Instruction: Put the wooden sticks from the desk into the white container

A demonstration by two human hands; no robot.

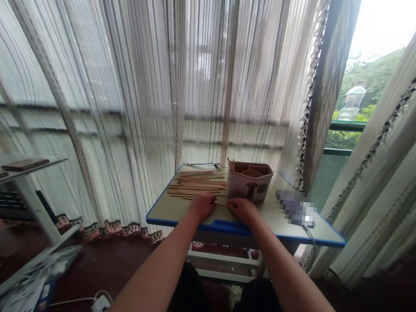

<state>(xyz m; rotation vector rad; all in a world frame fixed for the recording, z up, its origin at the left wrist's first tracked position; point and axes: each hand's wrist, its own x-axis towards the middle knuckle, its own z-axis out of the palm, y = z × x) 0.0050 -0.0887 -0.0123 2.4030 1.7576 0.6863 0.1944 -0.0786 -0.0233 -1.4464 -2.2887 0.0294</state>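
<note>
My left hand [202,206] and my right hand [243,211] are close together over the front of the small table. A thin wooden chopstick [221,205] runs level between them. The fingers of both hands are closed on its ends. Beyond my left hand, several chopsticks [197,188] lie loosely side by side, mostly pointing left to right. Just behind my right hand stands a divided holder [233,184] with pale sides and a brown inside. A few chopsticks [230,165] poke up from its left compartment.
The pale table [176,213] has a blue edge. At its right lies a blurred-out object [293,208] with a cable hanging down. A metal utensil [215,165] lies at the back. Curtains [143,96] hang close behind. A desk [24,192] stands left; a cable [72,302] crosses the floor.
</note>
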